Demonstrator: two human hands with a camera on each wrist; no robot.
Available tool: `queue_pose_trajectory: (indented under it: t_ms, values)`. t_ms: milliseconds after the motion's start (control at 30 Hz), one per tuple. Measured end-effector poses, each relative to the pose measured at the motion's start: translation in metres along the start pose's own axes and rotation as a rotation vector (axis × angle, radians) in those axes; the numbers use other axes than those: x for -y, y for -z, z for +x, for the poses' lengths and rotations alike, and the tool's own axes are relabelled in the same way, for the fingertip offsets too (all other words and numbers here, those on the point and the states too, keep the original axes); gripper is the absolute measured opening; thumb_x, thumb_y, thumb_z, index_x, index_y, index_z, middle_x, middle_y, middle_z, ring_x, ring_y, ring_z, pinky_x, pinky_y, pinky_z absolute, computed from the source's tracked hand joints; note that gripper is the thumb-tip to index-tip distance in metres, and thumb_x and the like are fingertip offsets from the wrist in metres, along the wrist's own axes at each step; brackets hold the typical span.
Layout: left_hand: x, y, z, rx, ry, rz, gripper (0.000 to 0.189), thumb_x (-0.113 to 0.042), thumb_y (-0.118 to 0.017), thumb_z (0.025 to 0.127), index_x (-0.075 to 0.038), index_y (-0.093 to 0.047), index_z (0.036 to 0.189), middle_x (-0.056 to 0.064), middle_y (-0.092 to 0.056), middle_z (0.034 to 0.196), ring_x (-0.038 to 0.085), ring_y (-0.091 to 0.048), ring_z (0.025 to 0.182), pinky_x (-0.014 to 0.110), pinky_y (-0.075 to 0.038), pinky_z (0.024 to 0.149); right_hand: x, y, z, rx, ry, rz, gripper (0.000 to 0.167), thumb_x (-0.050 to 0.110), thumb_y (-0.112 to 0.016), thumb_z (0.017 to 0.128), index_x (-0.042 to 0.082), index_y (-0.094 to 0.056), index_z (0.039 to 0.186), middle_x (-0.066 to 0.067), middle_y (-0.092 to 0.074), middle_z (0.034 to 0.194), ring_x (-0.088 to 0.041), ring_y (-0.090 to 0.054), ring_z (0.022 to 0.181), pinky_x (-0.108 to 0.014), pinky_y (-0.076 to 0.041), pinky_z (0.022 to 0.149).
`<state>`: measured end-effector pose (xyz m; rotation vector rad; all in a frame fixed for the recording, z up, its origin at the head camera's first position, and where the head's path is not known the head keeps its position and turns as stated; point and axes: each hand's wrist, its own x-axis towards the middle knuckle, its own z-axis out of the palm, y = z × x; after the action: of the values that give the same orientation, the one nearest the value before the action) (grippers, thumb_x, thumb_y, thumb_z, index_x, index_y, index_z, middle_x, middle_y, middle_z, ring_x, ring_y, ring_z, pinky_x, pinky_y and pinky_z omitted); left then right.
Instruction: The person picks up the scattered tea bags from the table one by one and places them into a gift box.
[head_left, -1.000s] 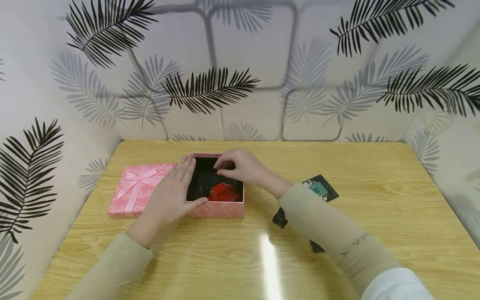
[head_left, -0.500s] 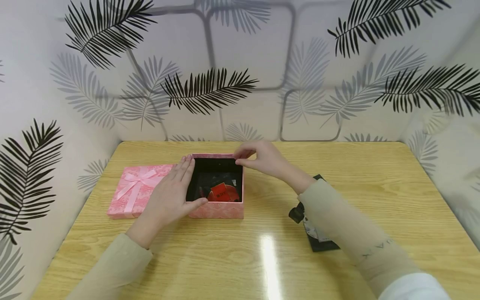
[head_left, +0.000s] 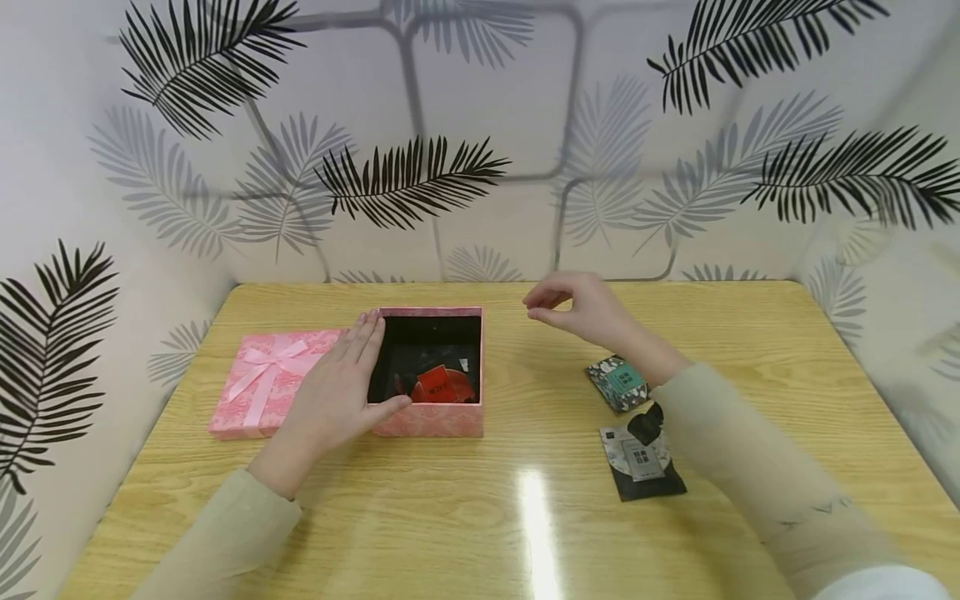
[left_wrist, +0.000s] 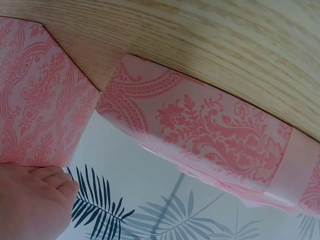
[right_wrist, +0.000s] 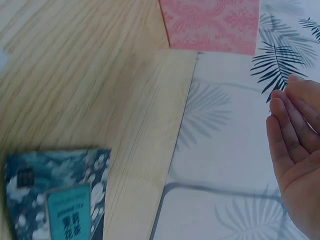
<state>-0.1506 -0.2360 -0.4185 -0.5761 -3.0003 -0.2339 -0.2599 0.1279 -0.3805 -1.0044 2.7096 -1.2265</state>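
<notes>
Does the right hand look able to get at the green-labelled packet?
Probably yes: the right hand looks empty, and the packet lies nearby on the table, nothing visible between them.

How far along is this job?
Done: the lid is off and a red-labelled packet lies in the box. In hand: the left hand touches the box; the right hand holds nothing. Probably left, if packing: the green-labelled packet and grey-labelled packet, then the lid.

Place: indoors, a tabletop closely walled in — home, office or studio, cannot tell | Surface: yellow wood-grain table (head_left: pixel 750 350) | Surround: white wall covering (head_left: pixel 510 92) printed with black and grey palm fronds (head_left: pixel 422 182) — behind and at both sides
</notes>
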Motion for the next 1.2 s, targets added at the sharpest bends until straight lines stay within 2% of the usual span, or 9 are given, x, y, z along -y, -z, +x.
queue_pose_trajectory:
  t_ms: [233,333,467,600,767,1000,1200]
  values:
    - [0.0,0.0,0.0,-0.001,0.0,0.01,0.108,-0.063,-0.065,0.096,0.004,-0.019,0.167,0.021,-0.018,0.177,0.039,-0.02,0.165,0.054,-0.022,0.134,-0.018,0.014,-0.014,-0.021,-0.032,-0.034,0.017,0.005,-0.076,0.098,0.001,-0.079,0.114,-0.015,-0.079,0.107,-0.03,-0.074,0.096,-0.051,-0.061,0.092]
    - [0.0,0.0,-0.001,-0.003,-0.001,0.01,0.108,-0.064,-0.064,0.096,0.005,-0.02,0.167,0.021,-0.018,0.177,0.039,-0.02,0.165,0.054,-0.023,0.134,-0.024,0.019,-0.02,-0.038,-0.066,-0.043,0.016,0.006,-0.076,0.098,0.002,-0.079,0.114,-0.016,-0.079,0.108,-0.03,-0.073,0.096,-0.046,-0.061,0.091]
    - [0.0,0.0,-0.001,-0.004,-0.001,0.012,0.108,-0.063,-0.064,0.096,0.005,-0.02,0.167,0.021,-0.019,0.177,0.039,-0.02,0.165,0.054,-0.024,0.134,-0.032,0.027,-0.029,-0.05,-0.118,-0.053,0.017,0.01,-0.075,0.1,0.003,-0.079,0.115,-0.015,-0.078,0.111,-0.028,-0.073,0.098,-0.032,-0.058,0.087]
    - [-0.001,0.0,-0.001,-0.007,-0.002,0.011,0.108,-0.064,-0.064,0.096,0.005,-0.019,0.167,0.021,-0.019,0.177,0.039,-0.02,0.165,0.054,-0.024,0.134,-0.042,0.035,-0.04,-0.063,-0.164,-0.053,0.018,0.011,-0.074,0.101,0.004,-0.078,0.117,-0.015,-0.078,0.113,-0.026,-0.072,0.099,-0.029,-0.057,0.087]
    - [-0.001,0.001,-0.001,-0.003,-0.001,0.013,0.108,-0.063,-0.065,0.096,0.004,-0.018,0.168,0.021,-0.018,0.177,0.039,-0.02,0.165,0.054,-0.025,0.134,-0.056,0.046,-0.054,-0.09,-0.212,-0.062,0.02,0.015,-0.074,0.101,0.004,-0.078,0.117,-0.016,-0.079,0.113,-0.017,-0.071,0.095,-0.027,-0.057,0.085]
    - [-0.002,0.001,0.0,-0.004,0.006,-0.001,0.109,-0.062,-0.065,0.096,0.003,-0.016,0.168,0.021,-0.018,0.177,0.039,-0.019,0.165,0.054,-0.025,0.133,-0.075,0.053,-0.074,-0.106,-0.253,-0.091,0.024,0.017,-0.075,0.101,0.001,-0.078,0.119,-0.018,-0.079,0.112,0.002,-0.066,0.088,-0.016,-0.053,0.081]
    - [-0.001,0.0,-0.001,-0.002,0.007,0.001,0.109,-0.062,-0.065,0.096,0.003,-0.016,0.168,0.021,-0.018,0.177,0.039,-0.019,0.165,0.054,-0.025,0.133,-0.091,0.053,-0.087,-0.084,-0.271,-0.1,0.025,0.013,-0.076,0.1,-0.003,-0.077,0.119,-0.02,-0.079,0.11,-0.001,-0.067,0.087,-0.011,-0.053,0.077]
